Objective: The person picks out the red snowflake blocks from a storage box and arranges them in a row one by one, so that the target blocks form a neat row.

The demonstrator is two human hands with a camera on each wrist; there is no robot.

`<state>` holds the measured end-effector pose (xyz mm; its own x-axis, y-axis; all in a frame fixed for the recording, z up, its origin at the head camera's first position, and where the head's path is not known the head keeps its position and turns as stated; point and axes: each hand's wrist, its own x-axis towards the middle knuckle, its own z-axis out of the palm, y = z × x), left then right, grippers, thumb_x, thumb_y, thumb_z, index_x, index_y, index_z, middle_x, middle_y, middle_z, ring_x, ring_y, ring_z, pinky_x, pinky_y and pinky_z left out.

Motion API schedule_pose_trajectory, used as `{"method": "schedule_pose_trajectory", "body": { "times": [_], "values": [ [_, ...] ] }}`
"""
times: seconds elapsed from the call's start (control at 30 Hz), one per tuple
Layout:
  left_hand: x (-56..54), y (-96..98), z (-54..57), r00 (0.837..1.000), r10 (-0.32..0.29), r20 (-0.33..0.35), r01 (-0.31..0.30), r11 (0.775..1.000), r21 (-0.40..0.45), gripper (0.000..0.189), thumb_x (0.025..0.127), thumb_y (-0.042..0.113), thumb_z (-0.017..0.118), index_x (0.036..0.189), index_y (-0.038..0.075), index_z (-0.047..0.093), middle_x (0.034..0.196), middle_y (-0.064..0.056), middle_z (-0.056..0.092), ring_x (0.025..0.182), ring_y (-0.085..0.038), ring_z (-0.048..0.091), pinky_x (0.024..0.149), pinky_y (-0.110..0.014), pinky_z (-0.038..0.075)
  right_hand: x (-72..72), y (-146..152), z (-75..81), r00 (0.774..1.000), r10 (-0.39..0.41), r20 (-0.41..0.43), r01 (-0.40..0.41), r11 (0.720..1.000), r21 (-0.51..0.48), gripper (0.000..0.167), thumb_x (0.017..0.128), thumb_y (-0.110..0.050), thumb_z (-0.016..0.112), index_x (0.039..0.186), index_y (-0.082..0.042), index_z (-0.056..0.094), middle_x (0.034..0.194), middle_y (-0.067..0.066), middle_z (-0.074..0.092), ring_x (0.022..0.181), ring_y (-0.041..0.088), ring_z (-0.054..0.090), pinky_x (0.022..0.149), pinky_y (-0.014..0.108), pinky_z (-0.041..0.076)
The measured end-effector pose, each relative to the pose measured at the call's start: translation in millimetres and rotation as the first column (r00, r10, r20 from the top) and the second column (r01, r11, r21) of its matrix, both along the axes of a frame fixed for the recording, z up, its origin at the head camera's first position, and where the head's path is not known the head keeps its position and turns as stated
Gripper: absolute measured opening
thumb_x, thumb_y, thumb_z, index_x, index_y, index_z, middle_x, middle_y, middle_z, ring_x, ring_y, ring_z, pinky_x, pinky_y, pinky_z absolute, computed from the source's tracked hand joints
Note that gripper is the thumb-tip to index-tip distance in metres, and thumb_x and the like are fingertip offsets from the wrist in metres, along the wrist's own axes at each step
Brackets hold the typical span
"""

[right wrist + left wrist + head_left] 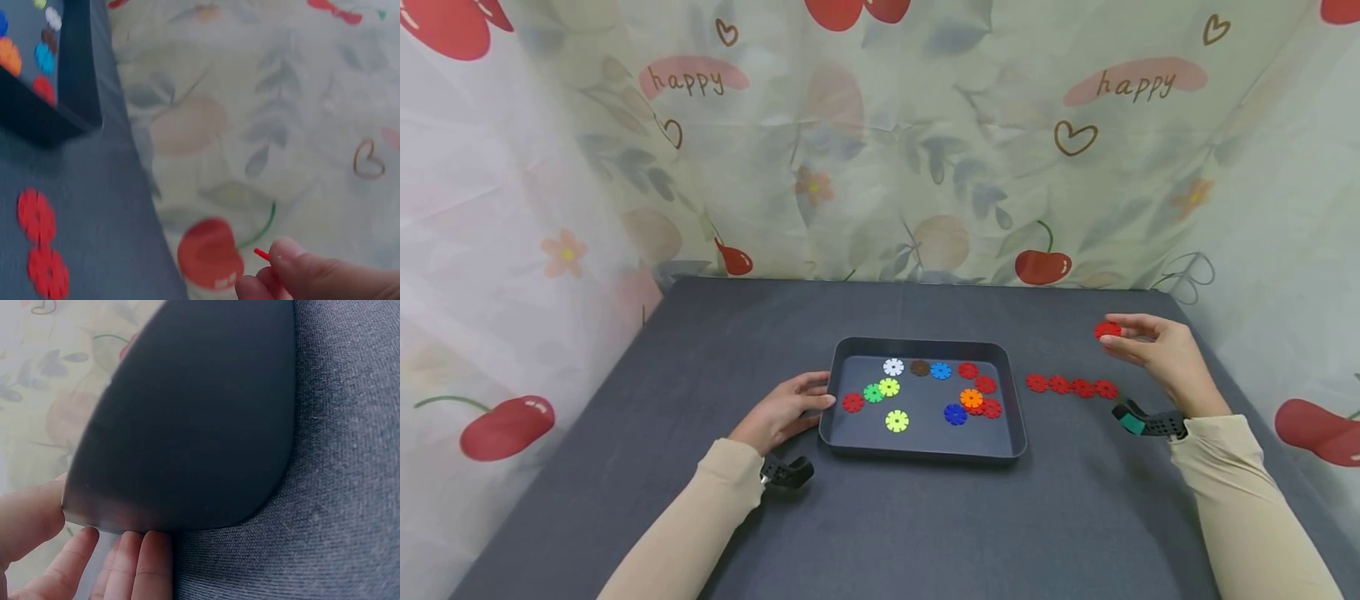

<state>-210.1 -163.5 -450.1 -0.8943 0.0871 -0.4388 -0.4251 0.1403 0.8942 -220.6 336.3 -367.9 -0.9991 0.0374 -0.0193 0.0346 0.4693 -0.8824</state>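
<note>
At the right, my right hand point(1165, 354) pinches a red notched plastic disc point(1107, 331) between thumb and fingers, raised over the table. In the right wrist view only a thin red edge point(262, 254) of the disc shows by the thumb. Below it a row of several red discs point(1082, 387) lies on the table, joined end to end. A dark rectangular tray point(917, 457) stands to the left of the row. My left hand point(786, 408) holds the tray's left side, thumb at the rim and fingertips point(153, 550) against the outer wall.
Loose notched discs lie in the tray: red, an orange disc point(972, 398), a dark blue disc point(955, 415), a light blue disc point(941, 371), white, brown, green and yellow. A patterned curtain point(880, 167) closes off the dark table point(910, 533) at the back and sides.
</note>
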Motion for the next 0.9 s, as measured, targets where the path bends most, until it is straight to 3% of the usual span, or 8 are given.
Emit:
{"method": "schedule_pose_trajectory", "body": {
  "times": [0.17, 0.27, 0.43, 0.67, 0.9],
  "values": [
    [0.6, -0.3, 0.5, 1.000, 0.001, 0.001, -0.001, 1.000, 0.009, 0.061, 0.090, 0.009, 0.068, 0.145, 0.014, 0.041, 0.148, -0.016, 0.042, 0.133, -0.032, 0.044, 0.109, -0.052, 0.038, -0.5, 22.9, -16.3, 0.998, -0.046, 0.037, 0.038, 0.981, 0.189, 0.066, 0.088, -0.042, 0.068, 0.137, -0.002, 0.050, 0.124, 0.010, 0.050, 0.083, -0.012, 0.053, 0.071, 0.012, 0.051],
    [0.8, -0.5, 0.4, 1.000, 0.001, 0.000, -0.001, 1.000, 0.014, 0.061, 0.091, 0.009, 0.067, 0.146, 0.014, 0.041, 0.148, -0.016, 0.042, 0.134, -0.033, 0.044, 0.109, -0.052, 0.038, 0.4, 35.4, -25.1, 0.997, -0.043, 0.065, 0.026, 0.970, 0.241, 0.063, 0.090, -0.039, 0.067, 0.137, 0.000, 0.050, 0.119, 0.009, 0.059, 0.082, -0.011, 0.055, 0.070, 0.013, 0.050],
    [0.6, -1.1, 0.0, 1.000, -0.004, -0.003, 0.004, 1.000, 0.011, 0.061, 0.091, 0.009, 0.067, 0.146, 0.014, 0.041, 0.149, -0.017, 0.041, 0.134, -0.033, 0.043, 0.109, -0.052, 0.038, 1.0, 51.9, -39.7, 0.989, -0.036, 0.144, 0.001, 0.973, 0.233, 0.066, 0.089, -0.032, 0.070, 0.138, 0.005, 0.047, 0.098, -0.007, 0.066, 0.079, -0.005, 0.064, 0.069, 0.017, 0.052],
    [0.1, -0.9, -0.5, 1.000, -0.007, -0.002, 0.007, 1.000, 0.026, 0.061, 0.091, 0.007, 0.066, 0.146, 0.014, 0.041, 0.149, -0.017, 0.041, 0.134, -0.033, 0.043, 0.109, -0.052, 0.038, 2.9, 59.9, -53.9, 0.977, -0.063, 0.204, 0.005, 0.962, 0.275, 0.068, 0.086, -0.031, 0.074, 0.137, 0.007, 0.048, 0.092, -0.005, 0.067, 0.075, -0.002, 0.056, 0.066, 0.019, 0.052],
    [0.8, -0.8, 0.5, 1.000, -0.005, -0.002, 0.005, 1.000, 0.025, 0.060, 0.091, 0.007, 0.066, 0.146, 0.014, 0.041, 0.149, -0.017, 0.041, 0.134, -0.033, 0.043, 0.109, -0.052, 0.038, 0.6, 59.5, -60.4, 0.971, -0.011, 0.239, -0.047, 0.971, 0.236, 0.066, 0.085, -0.022, 0.076, 0.135, 0.011, 0.048, 0.089, -0.007, 0.068, 0.075, 0.000, 0.057, 0.066, 0.021, 0.053]
  ]
}}
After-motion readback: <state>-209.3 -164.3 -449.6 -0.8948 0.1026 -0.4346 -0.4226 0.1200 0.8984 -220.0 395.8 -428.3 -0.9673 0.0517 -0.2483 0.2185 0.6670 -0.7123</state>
